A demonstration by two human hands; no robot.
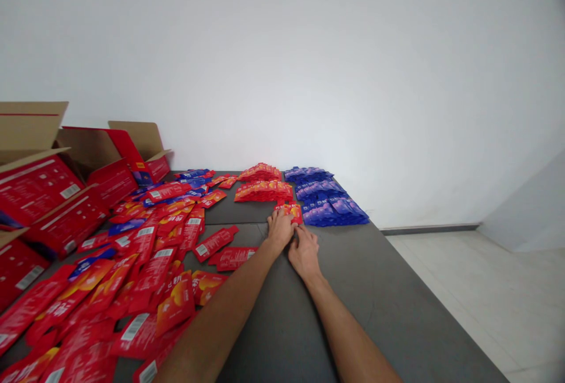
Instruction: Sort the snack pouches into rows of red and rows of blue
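Both my hands are at a red and orange pouch lying flat on the grey table, beside the rows of blue pouches. My left hand has its fingers closed at the pouch's left and near edge. At its near right corner, my right hand pinches with curled fingers; the fingertips are partly hidden. Just beyond lie overlapping rows of red pouches. To the right, several overlapping rows of blue pouches reach toward the table's right edge.
A loose heap of red pouches, with some blue ones among them, spreads over the table's left side. Open red cardboard boxes stand along the far left. A white wall rises behind the table, and pale floor shows at right.
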